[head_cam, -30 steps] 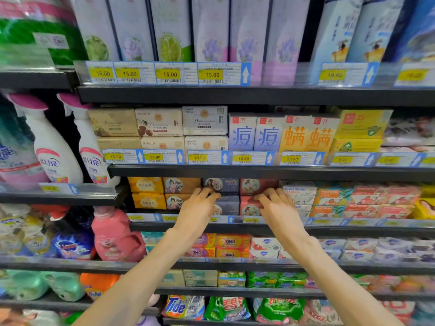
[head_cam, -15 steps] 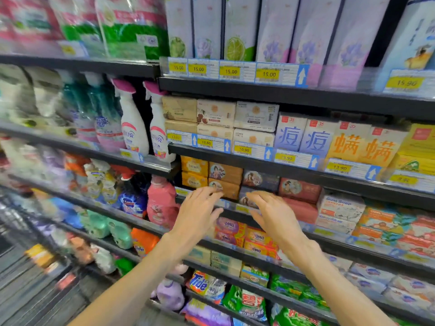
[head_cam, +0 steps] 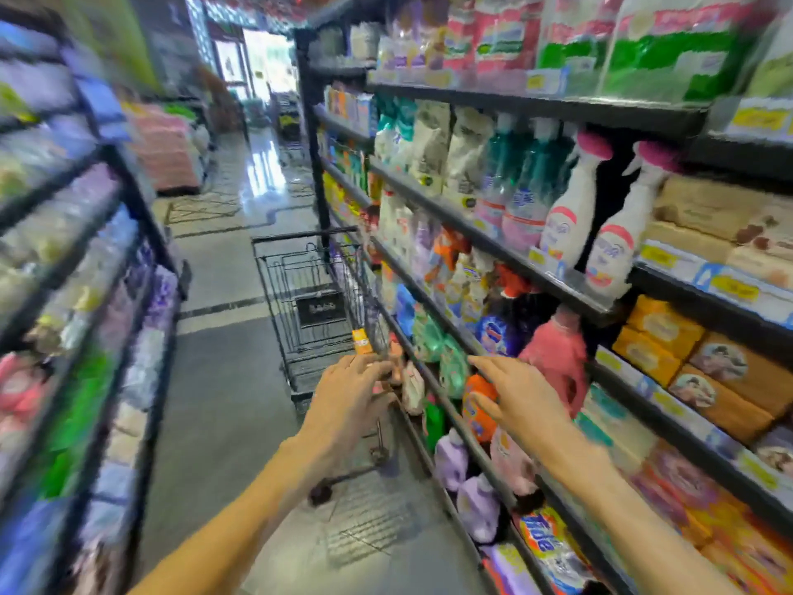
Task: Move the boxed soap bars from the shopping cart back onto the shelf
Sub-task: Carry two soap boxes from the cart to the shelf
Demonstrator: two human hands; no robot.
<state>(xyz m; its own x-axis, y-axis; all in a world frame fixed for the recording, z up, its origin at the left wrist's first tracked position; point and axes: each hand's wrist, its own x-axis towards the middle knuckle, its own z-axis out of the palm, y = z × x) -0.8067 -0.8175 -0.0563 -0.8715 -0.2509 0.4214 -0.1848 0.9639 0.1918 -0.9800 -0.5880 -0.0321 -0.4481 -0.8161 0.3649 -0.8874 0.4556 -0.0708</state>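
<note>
Orange is the only soap colour showing in the shopping cart [head_cam: 319,294]: one small orange box [head_cam: 360,341] is standing against its near right wire wall, just beyond your left hand [head_cam: 347,399]. You are reaching both hands out empty, fingers loosely spread, gripping nothing; your right hand [head_cam: 521,395] is hovering in front of the bottles on the lower shelves, well short of the soap.

The whole view is smearing with motion, so whether more boxes are lying deeper in the cart I cannot tell. That blur is your first hazard, I would judge: if you are grabbing while your head is turning this fast, you are risking a miss on the little box, or knocking it flat against the wire.

Second worry: your right hand is passing very close to the orange detergent bottle [head_cam: 478,403] and the pink bottle [head_cam: 558,358]. A careless sweep towards the cart could be tipping one off its ledge.

Third: the cart is on wheels, standing tight beside the rack. Leaning on its rim could be rolling it away from you.

The soap shelf [head_cam: 686,405] is sitting far right, with yellow and brown boxes stacked there, so you are facing a long carry back.
</note>
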